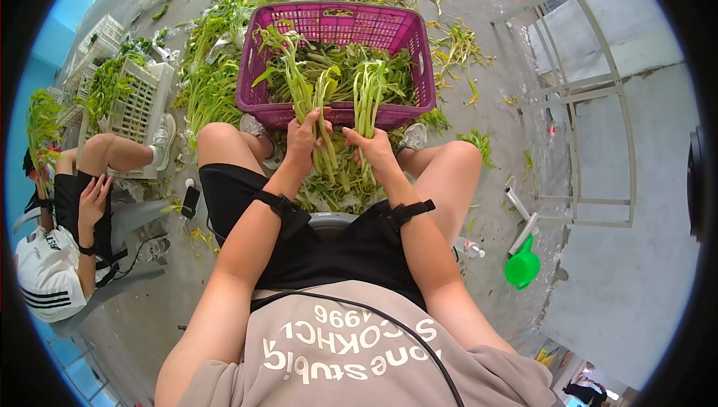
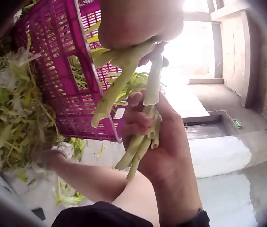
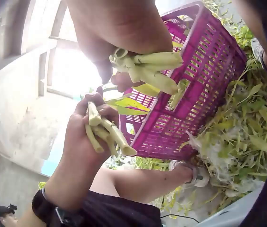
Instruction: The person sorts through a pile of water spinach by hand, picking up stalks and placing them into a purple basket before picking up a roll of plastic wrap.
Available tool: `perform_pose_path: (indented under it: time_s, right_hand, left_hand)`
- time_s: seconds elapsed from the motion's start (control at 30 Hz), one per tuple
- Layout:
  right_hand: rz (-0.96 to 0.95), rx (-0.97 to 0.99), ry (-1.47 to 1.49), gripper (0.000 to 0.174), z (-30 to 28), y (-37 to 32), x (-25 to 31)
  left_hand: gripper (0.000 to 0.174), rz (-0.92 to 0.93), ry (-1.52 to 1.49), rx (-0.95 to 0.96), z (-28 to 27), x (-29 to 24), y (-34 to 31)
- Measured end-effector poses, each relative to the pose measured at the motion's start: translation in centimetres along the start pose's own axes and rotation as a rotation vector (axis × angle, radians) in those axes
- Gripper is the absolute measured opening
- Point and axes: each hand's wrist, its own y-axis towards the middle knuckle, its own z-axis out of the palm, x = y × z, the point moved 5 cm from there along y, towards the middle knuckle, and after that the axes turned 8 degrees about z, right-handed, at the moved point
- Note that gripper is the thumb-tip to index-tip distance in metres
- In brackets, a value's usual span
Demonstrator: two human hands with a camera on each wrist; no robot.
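Observation:
My left hand [image 1: 302, 140] grips a bunch of hollow-stemmed water spinach [image 1: 297, 82], its leafy tops reaching over the front of the purple crate [image 1: 262, 113]. Beside it, my right hand [image 1: 374, 147] holds a second bunch of water spinach [image 1: 367, 93], tops also pointing away from me. Pale cut stem ends [image 2: 151, 135] stick out below the right hand in the left wrist view. In the right wrist view, cut stems [image 3: 106, 134] protrude from the left hand likewise. More greens [image 1: 348, 74] lie inside the crate.
Loose leaves and trimmings [image 1: 340, 179] pile up between my feet, and long greens [image 1: 212, 71] lie left of the crate. Another person [image 1: 56, 269] sits at far left by a white crate [image 1: 138, 97]. At right are a metal frame [image 1: 576, 93] and a green plastic scoop [image 1: 522, 265].

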Motion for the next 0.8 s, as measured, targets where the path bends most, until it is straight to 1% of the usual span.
perform_pose_path:
  time_s: [0.07, 0.37, 0.5, 0.57, 0.6, 0.67, 0.8]
  right_hand:
    - [0.002, 0.005, -0.007, 0.026, 0.1, -0.21, 0.13]
    - [0.007, 0.025, -0.002, 0.026, 0.4, -0.59, 0.41]
    - [0.004, 0.024, -0.001, 0.026, 0.46, -0.72, 0.49]
    - [0.001, 0.025, 0.0, 0.026, 0.45, -0.7, 0.52]
    - [0.005, 0.021, 0.003, 0.026, 0.43, -0.68, 0.47]
    - [0.008, 0.017, 0.006, 0.026, 0.37, -0.63, 0.43]
    - [0.041, 0.039, 0.098, 0.027, 0.34, -0.56, 0.55]
  left_hand:
    - [0.033, -0.015, 0.015, -0.034, -0.27, 0.15, 0.07]
    - [0.028, 0.016, 0.108, -0.011, -0.64, 0.3, 0.2]
    - [0.029, 0.015, 0.081, -0.017, -0.36, 0.15, 0.18]
    - [0.023, 0.026, 0.053, -0.005, -0.19, 0.0, 0.14]
    - [0.023, 0.026, 0.053, -0.004, 0.05, -0.23, -0.01]
    - [0.017, -0.007, 0.169, -0.073, 0.13, -0.56, -0.33]
    - [0.017, 0.011, 0.244, -0.013, -0.39, 0.34, -0.07]
